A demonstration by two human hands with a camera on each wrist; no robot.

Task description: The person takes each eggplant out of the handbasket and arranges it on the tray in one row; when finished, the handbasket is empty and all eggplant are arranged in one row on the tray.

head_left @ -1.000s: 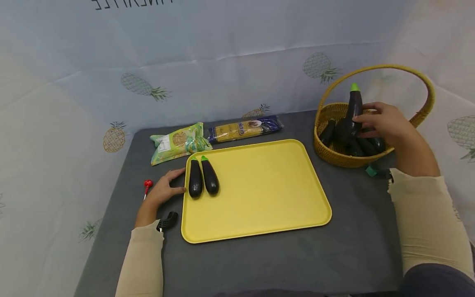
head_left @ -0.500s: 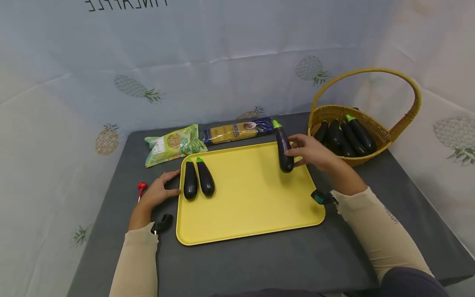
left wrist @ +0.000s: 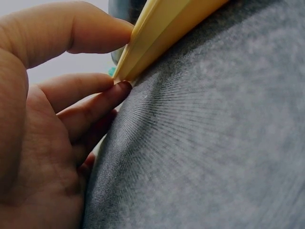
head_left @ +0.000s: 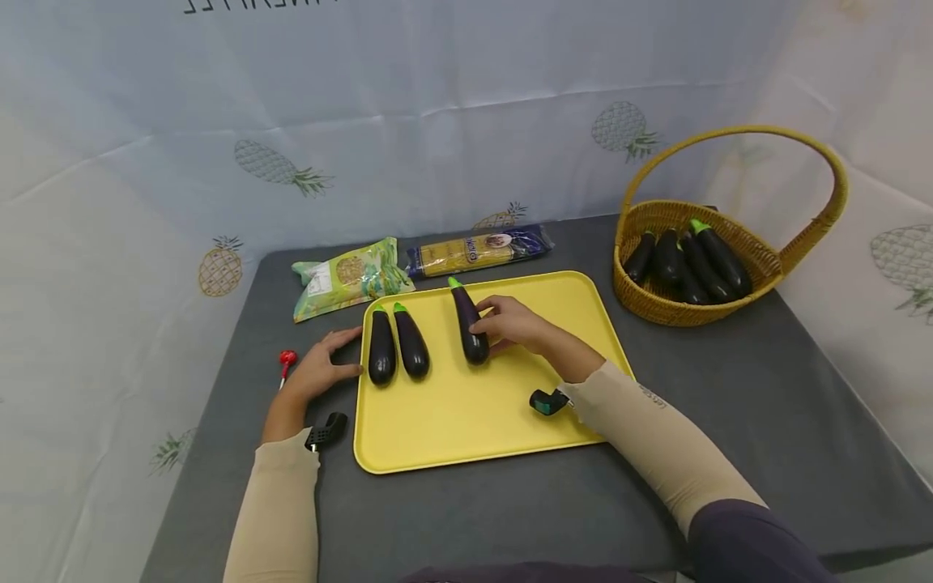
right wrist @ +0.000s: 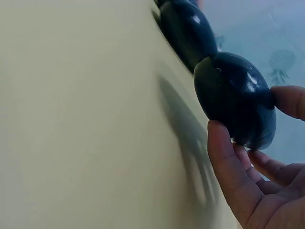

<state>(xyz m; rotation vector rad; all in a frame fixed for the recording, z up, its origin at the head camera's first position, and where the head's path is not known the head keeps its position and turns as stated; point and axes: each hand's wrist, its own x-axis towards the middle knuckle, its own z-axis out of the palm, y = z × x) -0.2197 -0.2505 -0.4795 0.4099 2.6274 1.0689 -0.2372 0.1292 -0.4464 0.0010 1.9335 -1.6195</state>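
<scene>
My right hand (head_left: pixel 513 322) pinches an eggplant (head_left: pixel 469 324) between thumb and fingers, over the yellow tray (head_left: pixel 466 421). This dark, glossy eggplant (right wrist: pixel 236 100) has a bright green stem end that points away from me. In the right wrist view a gap and a shadow separate it from the tray. Two more eggplants lie side by side at the tray's left end, a left one (head_left: pixel 382 352) and a right one (head_left: pixel 413 344). My left hand (head_left: pixel 321 368) rests at the tray's left edge, its thumb (left wrist: pixel 102 36) and fingertips touching the rim.
A wicker basket (head_left: pixel 670 314) with a tall handle stands at the back right, holding several eggplants (head_left: pixel 722 255). Behind the tray lie a green-yellow packet (head_left: pixel 350 275) and a pasta packet (head_left: pixel 474 253). A red lollipop (head_left: pixel 287 358) lies left of my left hand.
My right hand has lifted an eggplant out of the basket and carried it left over the tray, near the other two. The left hand has stayed at the tray's edge.
</scene>
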